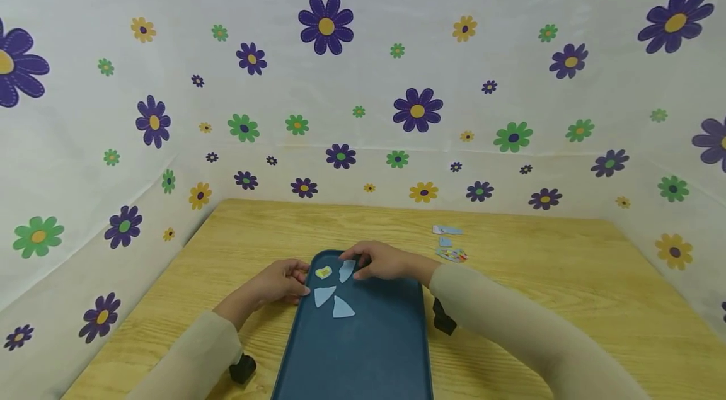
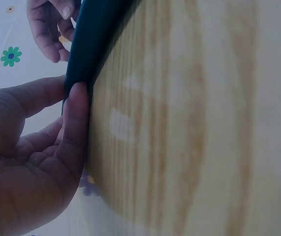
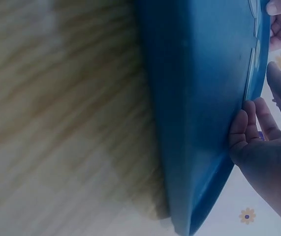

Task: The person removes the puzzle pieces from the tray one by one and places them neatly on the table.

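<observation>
A dark blue tray point(image 1: 374, 349) lies on the table. My left hand point(image 1: 280, 280) grips its left rim near the far corner, and the left wrist view shows the fingers point(image 2: 76, 113) against that rim. Over the tray's far end, my right hand point(image 1: 380, 261) holds a light-blue flat piece point(image 1: 346, 271) at its edges, thumb and forefinger on different sides. Nearer to me lie two more light-blue flat pieces, one triangular piece point(image 1: 324, 296) and one wedge-shaped piece point(image 1: 343, 307). Beside the held piece sits a small yellow-and-white piece point(image 1: 324, 272).
Beyond the right forearm, several flat pieces lie on the wooden table point(image 1: 510, 286): a long light-blue strip point(image 1: 448, 230), a small light-blue piece point(image 1: 445, 241) and a multicoloured piece point(image 1: 452, 254). A flower-patterned white sheet point(image 1: 374, 72) encloses the back and sides.
</observation>
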Demonstrator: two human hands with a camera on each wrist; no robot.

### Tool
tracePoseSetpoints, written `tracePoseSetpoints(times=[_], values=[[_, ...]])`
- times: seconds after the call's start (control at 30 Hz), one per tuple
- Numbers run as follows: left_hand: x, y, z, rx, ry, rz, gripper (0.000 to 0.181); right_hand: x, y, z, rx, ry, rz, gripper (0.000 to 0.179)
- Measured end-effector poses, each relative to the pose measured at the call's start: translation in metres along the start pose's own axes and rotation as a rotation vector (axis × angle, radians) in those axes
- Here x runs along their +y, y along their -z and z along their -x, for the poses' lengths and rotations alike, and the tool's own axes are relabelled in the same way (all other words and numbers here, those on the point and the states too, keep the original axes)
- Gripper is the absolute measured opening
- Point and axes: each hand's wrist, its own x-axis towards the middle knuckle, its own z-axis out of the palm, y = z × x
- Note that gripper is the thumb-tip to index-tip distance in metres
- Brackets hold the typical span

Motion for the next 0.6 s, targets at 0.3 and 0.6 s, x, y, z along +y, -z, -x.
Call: tracePoseSetpoints(times=[0.3,0.6], values=[[0.0003,-0.0010,-0.0012,0.003,0.010,-0.001,0.048,-0.0050,0.0012,-0.0082,-0.036,-0.022,0.020,0.042],[-0.0004,-0.0012,-0.0018,0.019,0.020,-0.005,0.048,-0.0062,0.0013,-0.0098,-0.038,-0.010,0.111,0.042]])
